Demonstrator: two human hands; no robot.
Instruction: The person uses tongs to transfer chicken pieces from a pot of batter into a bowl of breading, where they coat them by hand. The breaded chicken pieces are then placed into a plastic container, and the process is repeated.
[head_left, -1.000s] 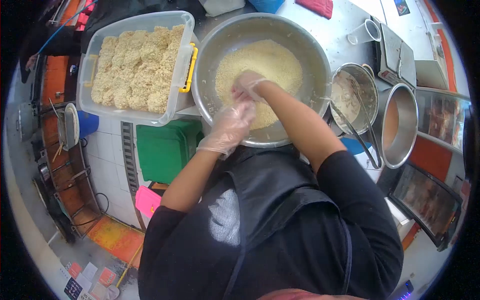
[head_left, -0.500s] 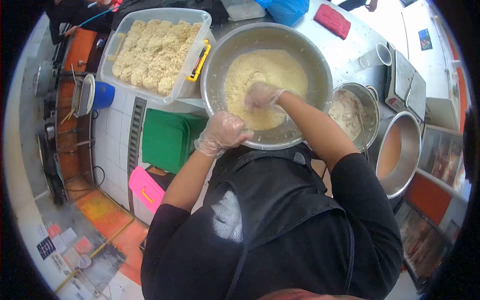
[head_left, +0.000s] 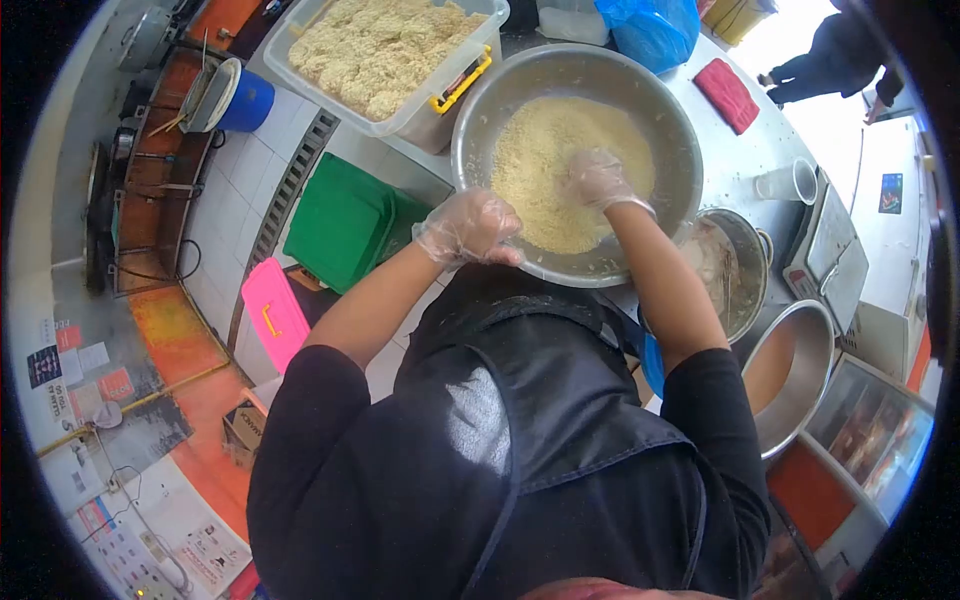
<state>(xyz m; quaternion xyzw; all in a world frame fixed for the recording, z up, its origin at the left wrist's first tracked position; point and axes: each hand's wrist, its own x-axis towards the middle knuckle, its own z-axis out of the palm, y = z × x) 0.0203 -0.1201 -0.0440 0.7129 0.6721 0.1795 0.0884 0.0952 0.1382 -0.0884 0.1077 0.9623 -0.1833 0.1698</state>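
Observation:
A wide metal bowl (head_left: 672,215) holds a heap of pale yellow crumbs (head_left: 540,165). At its near left rim is my left hand (head_left: 472,225), in a clear plastic glove, with the fingers curled over the edge and the thumb low along the outside. My right hand (head_left: 600,180), gloved the same way, presses down into the crumbs right of the middle. Its fingertips are sunk in or turned away, so I cannot see whether they grip anything. Left of the bowl stands a clear plastic tub (head_left: 385,125) full of crumb-coated pieces (head_left: 385,55).
A pot with whitish batter (head_left: 710,265) and a deep steel pot (head_left: 800,400) stand to the right. Beyond them are a clear cup (head_left: 790,182), a scale (head_left: 825,245) and a red cloth (head_left: 727,95). A green bin (head_left: 340,225) is at the lower left. Another person (head_left: 830,60) stands far right.
The view has shifted and turned, so the bowl appears farther right. My right hand has moved to the right through the crumbs. My left hand stays at the rim.

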